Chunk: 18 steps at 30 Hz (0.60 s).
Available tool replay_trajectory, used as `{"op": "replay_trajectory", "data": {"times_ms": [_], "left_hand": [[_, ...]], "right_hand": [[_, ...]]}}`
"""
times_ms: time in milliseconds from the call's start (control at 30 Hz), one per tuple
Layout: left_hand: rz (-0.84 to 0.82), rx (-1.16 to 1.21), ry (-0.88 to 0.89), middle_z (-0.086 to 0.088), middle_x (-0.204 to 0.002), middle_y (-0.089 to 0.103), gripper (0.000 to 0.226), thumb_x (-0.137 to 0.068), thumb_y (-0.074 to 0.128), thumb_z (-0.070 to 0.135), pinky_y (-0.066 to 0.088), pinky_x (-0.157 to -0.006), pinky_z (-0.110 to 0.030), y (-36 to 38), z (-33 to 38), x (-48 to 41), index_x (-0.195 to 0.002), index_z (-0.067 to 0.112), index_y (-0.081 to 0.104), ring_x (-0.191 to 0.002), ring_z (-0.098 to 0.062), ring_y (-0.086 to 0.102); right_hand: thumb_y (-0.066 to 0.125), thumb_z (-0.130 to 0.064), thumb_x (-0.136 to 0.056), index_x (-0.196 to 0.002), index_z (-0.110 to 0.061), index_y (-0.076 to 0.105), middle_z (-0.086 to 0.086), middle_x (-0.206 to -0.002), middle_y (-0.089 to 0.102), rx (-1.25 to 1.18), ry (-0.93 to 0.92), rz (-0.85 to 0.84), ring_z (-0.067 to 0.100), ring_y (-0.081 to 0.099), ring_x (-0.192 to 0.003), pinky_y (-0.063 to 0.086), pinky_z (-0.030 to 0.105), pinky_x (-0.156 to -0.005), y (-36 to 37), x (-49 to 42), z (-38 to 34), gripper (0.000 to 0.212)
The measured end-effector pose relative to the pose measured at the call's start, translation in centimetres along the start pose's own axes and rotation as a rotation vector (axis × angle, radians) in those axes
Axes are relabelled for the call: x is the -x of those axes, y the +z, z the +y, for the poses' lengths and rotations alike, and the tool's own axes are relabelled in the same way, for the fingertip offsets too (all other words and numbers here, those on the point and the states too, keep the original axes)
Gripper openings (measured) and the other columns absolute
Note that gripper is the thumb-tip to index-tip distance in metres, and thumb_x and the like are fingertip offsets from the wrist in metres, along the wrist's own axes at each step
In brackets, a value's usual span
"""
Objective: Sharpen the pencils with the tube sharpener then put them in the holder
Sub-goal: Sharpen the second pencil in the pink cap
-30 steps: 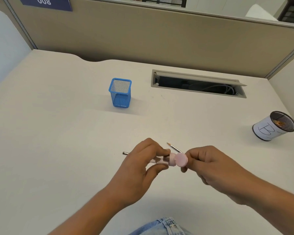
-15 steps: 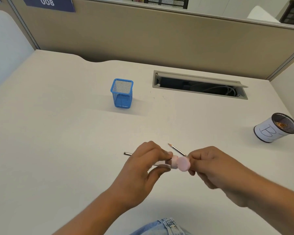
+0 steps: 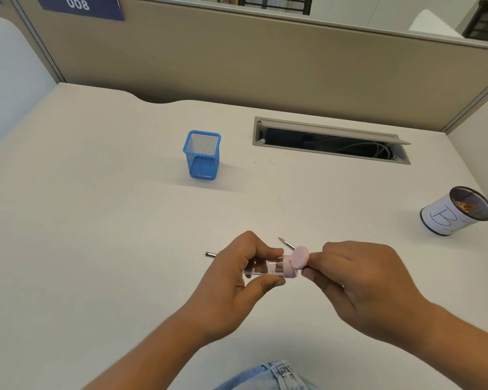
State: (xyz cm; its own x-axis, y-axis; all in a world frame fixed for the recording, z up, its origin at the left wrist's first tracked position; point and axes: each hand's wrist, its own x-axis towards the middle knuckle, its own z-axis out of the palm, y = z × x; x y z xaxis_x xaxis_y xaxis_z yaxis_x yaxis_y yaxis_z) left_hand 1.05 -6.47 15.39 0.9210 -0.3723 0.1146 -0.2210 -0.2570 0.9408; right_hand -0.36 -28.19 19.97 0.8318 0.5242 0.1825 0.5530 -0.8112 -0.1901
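Note:
My left hand (image 3: 237, 280) grips a clear tube sharpener (image 3: 268, 269) with a pink end, held sideways above the desk. My right hand (image 3: 358, 282) pinches the round pink cap (image 3: 299, 257) at the tube's right end; the cap stands tilted off the tube. Behind my hands two pencils lie on the desk: a sharpened tip (image 3: 286, 243) pokes out at the right, and a metal end (image 3: 210, 254) shows at the left. Their middles are hidden. The blue mesh holder (image 3: 202, 154) stands upright farther back, apart from both hands.
A white-wrapped mesh cup (image 3: 454, 211) marked with a letter stands at the right edge, with shavings inside. An open cable slot (image 3: 330, 142) cuts into the desk at the back. Beige partition walls (image 3: 265, 57) enclose the desk. Denim shows at the near edge.
The pink cap has tilted up off the tube's end under my right fingers. Both hands stay in nearly the same spot.

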Motion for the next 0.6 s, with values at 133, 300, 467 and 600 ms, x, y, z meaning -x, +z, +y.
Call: {"op": "replay_trajectory", "data": {"times_ms": [133,300,467,600], "left_hand": [[0.042,-0.093,0.251,0.019,-0.096,0.053,0.018,-0.088,0.067,0.013,0.048,-0.078,-0.020,0.1,-0.4,-0.2,-0.100,0.023,0.058,-0.091,-0.012,0.061],[0.014,-0.138,0.228,0.016,-0.096,0.054,0.020,-0.086,0.068,0.010,0.047,-0.078,-0.017,0.1,-0.8,-0.4,-0.097,0.024,0.058,-0.092,-0.007,0.060],[0.014,-0.008,-0.013,0.023,-0.088,0.061,0.022,-0.083,0.075,0.017,0.041,-0.068,-0.008,-0.1,-0.3,-0.4,-0.092,0.029,0.059,-0.079,0.000,0.055],[0.026,0.003,-0.025,0.018,-0.087,0.061,0.021,-0.083,0.074,0.018,0.042,-0.070,-0.009,0.1,-0.3,-0.2,-0.093,0.029,0.059,-0.078,-0.004,0.055]], "right_hand": [[0.055,-0.051,-0.093,-0.068,-0.020,0.064,-0.008,-0.050,0.038,-0.619,0.498,-0.112,0.011,0.028,-0.047,0.024,0.023,-0.047,0.0,-0.6,-1.4,0.041],[0.061,-0.045,-0.090,-0.066,-0.018,0.064,-0.005,-0.051,0.026,-0.972,0.788,-0.359,0.016,0.018,-0.050,0.015,0.028,-0.053,-0.8,-1.3,-1.3,0.037],[0.045,-0.044,-0.098,-0.087,-0.025,0.065,-0.011,-0.066,0.053,-0.134,0.150,-0.084,0.012,0.046,-0.056,0.039,0.025,-0.049,-0.6,-0.6,-0.2,0.030],[0.046,-0.033,-0.097,-0.076,-0.024,0.059,-0.010,-0.060,0.043,0.005,0.048,-0.023,0.015,0.038,-0.052,0.028,0.027,-0.045,0.0,-0.6,-0.2,0.027]]}}
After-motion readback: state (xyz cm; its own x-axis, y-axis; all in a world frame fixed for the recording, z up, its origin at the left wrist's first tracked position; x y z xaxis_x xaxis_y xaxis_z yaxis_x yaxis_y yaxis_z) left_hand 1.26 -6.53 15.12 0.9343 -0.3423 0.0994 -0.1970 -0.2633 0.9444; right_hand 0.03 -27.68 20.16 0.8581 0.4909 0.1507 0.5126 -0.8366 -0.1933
